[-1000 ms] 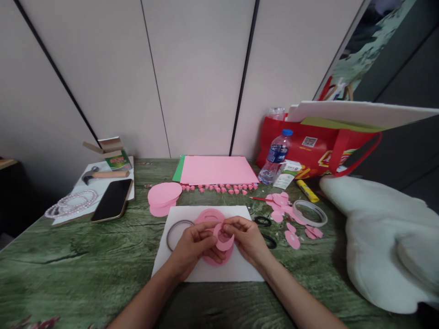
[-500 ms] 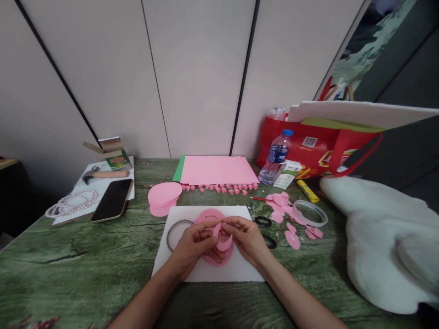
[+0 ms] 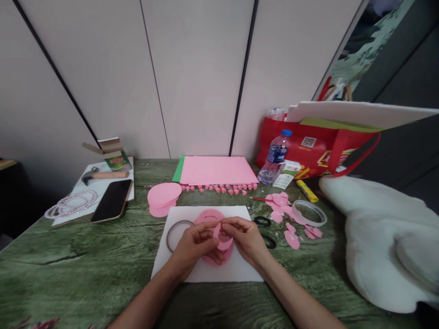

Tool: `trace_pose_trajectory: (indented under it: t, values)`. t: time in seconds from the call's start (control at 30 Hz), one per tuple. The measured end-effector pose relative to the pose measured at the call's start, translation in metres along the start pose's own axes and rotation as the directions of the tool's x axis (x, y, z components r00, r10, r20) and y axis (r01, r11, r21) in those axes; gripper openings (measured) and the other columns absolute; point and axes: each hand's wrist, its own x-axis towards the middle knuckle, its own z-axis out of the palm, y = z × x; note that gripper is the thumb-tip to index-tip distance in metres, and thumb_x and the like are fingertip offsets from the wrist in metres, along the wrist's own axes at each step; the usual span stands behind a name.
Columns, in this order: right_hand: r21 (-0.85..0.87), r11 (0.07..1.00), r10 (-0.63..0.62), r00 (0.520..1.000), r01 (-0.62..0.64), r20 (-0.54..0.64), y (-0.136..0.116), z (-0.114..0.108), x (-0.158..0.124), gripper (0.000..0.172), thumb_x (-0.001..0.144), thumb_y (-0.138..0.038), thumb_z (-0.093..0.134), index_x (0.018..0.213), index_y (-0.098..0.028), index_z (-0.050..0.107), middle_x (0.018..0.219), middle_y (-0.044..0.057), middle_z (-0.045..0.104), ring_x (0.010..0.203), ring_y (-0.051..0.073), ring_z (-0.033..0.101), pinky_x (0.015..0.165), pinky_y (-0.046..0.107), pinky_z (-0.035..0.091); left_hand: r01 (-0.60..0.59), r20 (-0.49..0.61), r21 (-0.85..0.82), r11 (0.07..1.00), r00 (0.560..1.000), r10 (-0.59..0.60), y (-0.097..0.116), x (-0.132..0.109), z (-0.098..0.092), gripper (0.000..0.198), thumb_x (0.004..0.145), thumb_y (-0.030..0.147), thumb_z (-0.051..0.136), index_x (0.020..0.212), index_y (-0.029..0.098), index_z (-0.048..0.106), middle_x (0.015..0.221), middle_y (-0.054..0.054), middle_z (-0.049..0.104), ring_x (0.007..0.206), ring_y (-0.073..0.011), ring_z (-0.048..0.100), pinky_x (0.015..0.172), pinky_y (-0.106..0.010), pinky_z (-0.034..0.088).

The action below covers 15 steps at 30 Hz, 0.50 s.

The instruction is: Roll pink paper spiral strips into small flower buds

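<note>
A curled pink paper strip [image 3: 224, 242] is pinched between my two hands above a white board [image 3: 236, 269]. My left hand [image 3: 197, 242] grips its left side, with the fingers bent. The fingertips of my right hand [image 3: 245, 235] are closed on its upper end. Beneath the hands lies a pink paper shape [image 3: 210, 214] with cut-outs, partly hidden. A thin metal-coloured ring [image 3: 168, 237] rests on the board beside my left hand. Black scissor handles [image 3: 269, 242] show to the right of my right hand, their blades hidden.
Pink sheets [image 3: 219, 170], paper ovals [image 3: 164, 194] and a row of small rolled pink pieces lie behind the board. Right are paper scraps [image 3: 292, 239], tape [image 3: 309, 213], a glue stick [image 3: 307, 191], a bottle [image 3: 274, 157] and a white cushion [image 3: 387, 256]. A phone [image 3: 112, 200] lies left.
The curled strip's free end has come closer to my right fingertips, making the loop look more closed. Both hands stay in nearly the same place.
</note>
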Motion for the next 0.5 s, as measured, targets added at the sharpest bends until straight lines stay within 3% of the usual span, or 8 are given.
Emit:
trace_pose_trajectory:
  t: [0.27,0.5]
  values:
    - [-0.021,1.0,-0.011,0.999,0.012,0.031,-0.0003,-0.0013,-0.0006,0.018,0.064,-0.023,0.071,0.081,-0.018,0.07,0.068,0.002,0.07,0.061,0.012,0.062,0.061,0.022,0.049,-0.014,-0.007,0.011,1.0,1.0,0.014,0.0014,0.0007,0.0012,0.047,0.067,0.019,0.067,0.109,0.011,0.049,0.061,0.001,0.061,0.05,-0.016,0.062,0.049,-0.028,0.051]
    - [0.006,1.0,0.006,1.0,-0.006,-0.008,-0.0012,-0.0005,-0.0003,0.016,0.061,-0.024,0.073,0.075,-0.018,0.068,0.064,0.001,0.068,0.057,0.01,0.06,0.058,0.021,0.048,-0.021,-0.001,0.057,0.998,1.0,0.021,-0.0005,0.0006,0.0011,0.044,0.068,0.019,0.066,0.107,0.008,0.048,0.057,0.001,0.061,0.048,-0.0159,0.062,0.048,-0.028,0.05]
